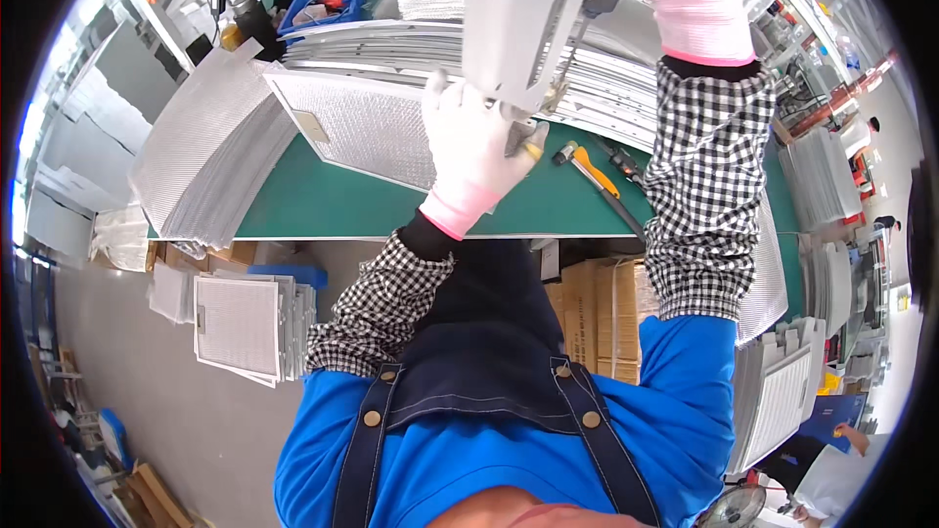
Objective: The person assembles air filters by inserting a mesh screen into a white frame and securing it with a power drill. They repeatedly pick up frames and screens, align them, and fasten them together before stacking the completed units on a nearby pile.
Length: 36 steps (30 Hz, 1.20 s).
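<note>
My left hand (476, 147), in a white glove with a pink cuff, is at the right end of a silver mesh filter panel (367, 127). Its fingers curl at the panel's top edge and appear to grip it. Part of that hand lies behind a large light-grey housing (523, 20), which hangs close in front of me. Raised at the top right, my right hand (696, 0) is gloved too, beside the housing's dark rear part. Its fingers lie hidden beyond the picture's edge. A hammer with an orange-and-black handle (597, 174) rests on the green table (342, 205).
Curved stacks of mesh sheets (210, 147) stand at the table's left, with long metal strips (606, 88) behind. A blue bin (328, 0) sits at the back left. More filter panels (240, 323) stack below the table, near cardboard boxes (597, 313). A person (846, 484) is at the lower right.
</note>
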Each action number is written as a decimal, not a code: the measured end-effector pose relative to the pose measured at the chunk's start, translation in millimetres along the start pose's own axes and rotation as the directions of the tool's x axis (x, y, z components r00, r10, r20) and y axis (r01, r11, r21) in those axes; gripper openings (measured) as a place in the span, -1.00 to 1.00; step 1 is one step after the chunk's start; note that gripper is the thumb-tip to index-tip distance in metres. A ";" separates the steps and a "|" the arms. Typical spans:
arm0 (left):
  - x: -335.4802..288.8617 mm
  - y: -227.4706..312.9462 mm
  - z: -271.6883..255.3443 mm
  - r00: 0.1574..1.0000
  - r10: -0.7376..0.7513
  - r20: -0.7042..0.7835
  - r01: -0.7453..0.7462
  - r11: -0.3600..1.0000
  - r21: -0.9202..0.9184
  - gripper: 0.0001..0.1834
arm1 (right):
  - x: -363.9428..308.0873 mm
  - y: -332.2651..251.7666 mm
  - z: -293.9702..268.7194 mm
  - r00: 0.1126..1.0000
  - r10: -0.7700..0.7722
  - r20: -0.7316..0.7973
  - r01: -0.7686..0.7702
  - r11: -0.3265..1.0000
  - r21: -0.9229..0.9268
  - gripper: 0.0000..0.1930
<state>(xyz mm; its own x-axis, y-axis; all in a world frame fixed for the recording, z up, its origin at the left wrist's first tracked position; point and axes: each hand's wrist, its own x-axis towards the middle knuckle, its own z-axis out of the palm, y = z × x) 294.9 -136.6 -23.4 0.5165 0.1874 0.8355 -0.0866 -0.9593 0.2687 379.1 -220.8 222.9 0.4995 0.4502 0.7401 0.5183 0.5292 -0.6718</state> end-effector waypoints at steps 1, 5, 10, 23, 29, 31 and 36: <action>-1.3 4.1 -0.9 1.000 -0.023 0.007 0.023 0.999 -0.025 -0.60 | -8.8 -1.6 -1.3 1.000 -0.002 0.012 0.002 0.999 -0.034 -0.71; 2.2 13.2 0.1 0.998 -0.055 0.013 0.055 0.998 -0.036 -0.62 | -9.9 1.8 0.1 0.994 0.030 -0.103 -0.042 0.992 -0.122 -0.73; -0.5 13.8 3.4 0.998 -0.044 -0.049 0.041 0.997 -0.062 -0.64 | -10.3 -1.0 6.2 0.996 0.038 -0.086 -0.046 0.994 -0.097 -0.74; -2.1 5.6 30.7 0.987 -0.162 0.016 0.161 0.959 -0.234 -0.61 | -9.2 40.1 -0.7 0.928 -0.360 0.097 0.371 0.869 -0.327 -0.86; -13.1 -17.9 49.1 0.981 -0.152 0.120 0.182 0.936 -0.303 -0.69 | -17.8 73.3 -10.3 0.993 0.061 0.096 -0.068 0.995 0.076 -0.84; -9.8 -3.5 51.8 0.975 -0.128 0.180 0.190 0.904 -0.383 -0.75 | -23.3 63.4 -19.2 0.994 0.093 0.059 -0.093 0.996 0.007 -0.82; -13.6 -8.2 30.7 0.949 -0.179 0.261 0.247 0.934 -0.258 -0.86 | -27.2 82.3 -7.3 0.988 0.131 0.088 -0.135 0.990 0.050 -0.75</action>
<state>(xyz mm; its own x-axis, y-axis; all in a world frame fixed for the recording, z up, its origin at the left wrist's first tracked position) 314.8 -137.8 -51.7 0.7275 0.2943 0.6198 -0.1732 -0.7953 0.5809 413.2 -194.7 147.2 0.5001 0.5768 0.6459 0.4110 0.4985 -0.7633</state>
